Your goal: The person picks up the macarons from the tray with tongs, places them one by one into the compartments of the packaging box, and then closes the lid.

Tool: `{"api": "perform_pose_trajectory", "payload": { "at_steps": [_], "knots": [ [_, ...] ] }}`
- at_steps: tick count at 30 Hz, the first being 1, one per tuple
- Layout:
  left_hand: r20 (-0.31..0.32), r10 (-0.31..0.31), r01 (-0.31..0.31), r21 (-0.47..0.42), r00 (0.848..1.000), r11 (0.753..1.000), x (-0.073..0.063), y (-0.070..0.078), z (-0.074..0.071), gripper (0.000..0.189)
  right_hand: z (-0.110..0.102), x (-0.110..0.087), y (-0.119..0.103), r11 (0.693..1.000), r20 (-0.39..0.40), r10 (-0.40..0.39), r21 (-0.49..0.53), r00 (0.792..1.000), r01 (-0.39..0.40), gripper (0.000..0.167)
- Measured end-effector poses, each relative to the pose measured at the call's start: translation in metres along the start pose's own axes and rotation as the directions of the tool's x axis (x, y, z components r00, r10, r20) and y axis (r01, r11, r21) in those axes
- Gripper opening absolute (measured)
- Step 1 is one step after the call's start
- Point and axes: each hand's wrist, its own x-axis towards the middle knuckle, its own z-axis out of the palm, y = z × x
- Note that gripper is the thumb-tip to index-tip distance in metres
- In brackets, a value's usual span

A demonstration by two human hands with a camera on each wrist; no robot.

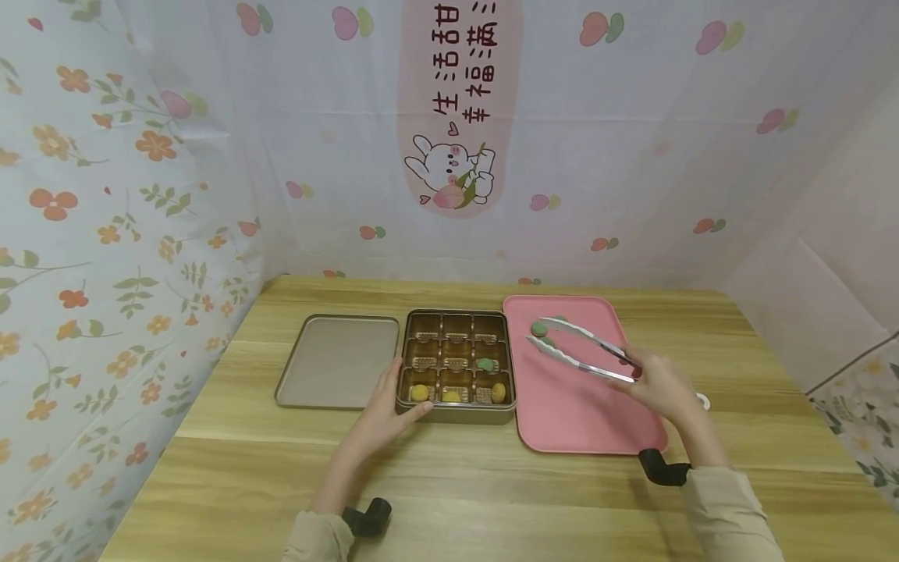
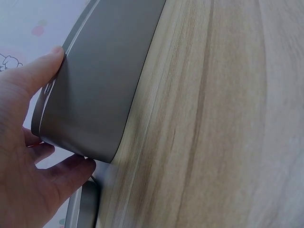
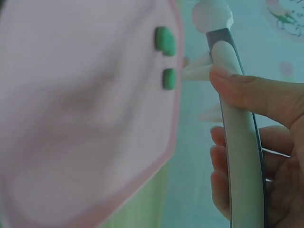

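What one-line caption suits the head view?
Right hand holds tongs over a pink tray; left hand grips a divided box.

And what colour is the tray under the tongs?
The tray is pink, best seen in the head view.

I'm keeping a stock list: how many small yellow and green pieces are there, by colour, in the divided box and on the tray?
Small rounded yellow pieces in the brown, square, divided box: 3
Small green piece in that box: 1
Small green pieces on the pink rectangular tray: 3
Total: 7
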Motion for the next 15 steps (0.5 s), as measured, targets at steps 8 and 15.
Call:
{"api": "perform_pose_trajectory", "payload": {
  "at_steps": [8,15],
  "knots": [
    [-0.001,-0.003,0.003,0.006,1.000,1.000,0.000,0.000,0.000,0.102,0.013,-0.006,0.019,0.999,0.013,0.049,-0.024,0.999,-0.049,0.045],
    [-0.001,-0.006,0.006,0.007,1.000,1.000,-0.001,0.001,-0.001,0.102,0.019,-0.005,0.024,0.997,0.060,0.074,-0.007,0.995,-0.074,0.050]
  ]
}}
